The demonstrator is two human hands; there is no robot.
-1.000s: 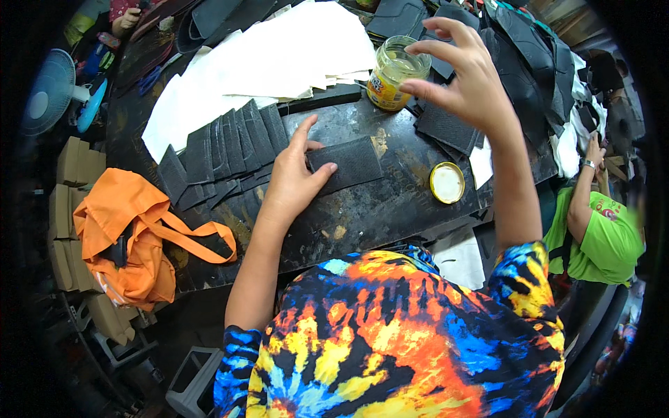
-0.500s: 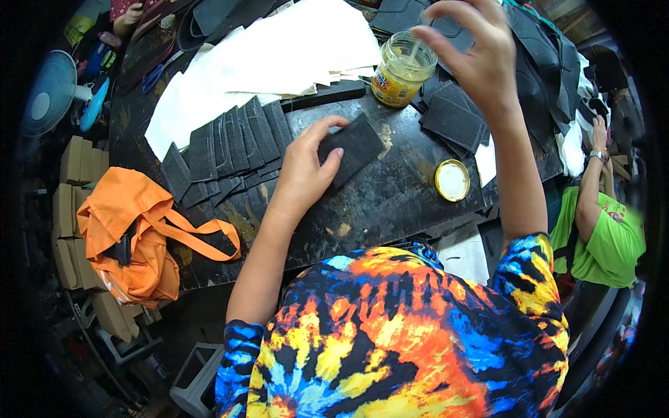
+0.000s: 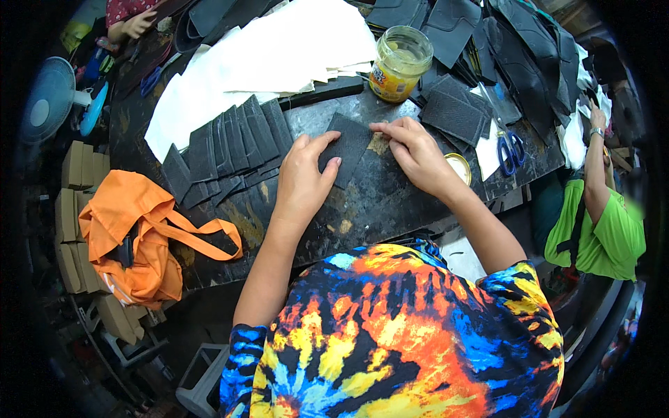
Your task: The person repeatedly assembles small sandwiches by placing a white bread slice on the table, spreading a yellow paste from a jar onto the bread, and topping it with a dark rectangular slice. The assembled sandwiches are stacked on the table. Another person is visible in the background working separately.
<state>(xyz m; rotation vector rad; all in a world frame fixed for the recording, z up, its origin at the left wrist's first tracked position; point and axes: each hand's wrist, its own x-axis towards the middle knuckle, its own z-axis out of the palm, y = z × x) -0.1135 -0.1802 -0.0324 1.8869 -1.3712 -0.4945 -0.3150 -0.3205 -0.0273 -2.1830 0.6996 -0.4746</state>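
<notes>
My left hand grips a flat black rectangular piece, leather-like, by its left side, thumb below and fingers above. At the piece's upper right corner, my right hand has its thumb and fingers pinched together on the edge. Behind the hands stands an open glass jar with a yellow label and pale contents. Its round lid lies beside my right wrist, which partly covers it. Overlapping black pieces fan out to the left. Another pile of black pieces is on the right.
White sheets cover the table's far left. Blue-handled scissors lie at right near larger black pieces. An orange bag sits at the left edge, near a fan. A person in green is at right.
My right hand has come down from above the jar to the black piece's corner. The white stick in the jar no longer shows. The black piece has turned slightly under my left hand.
</notes>
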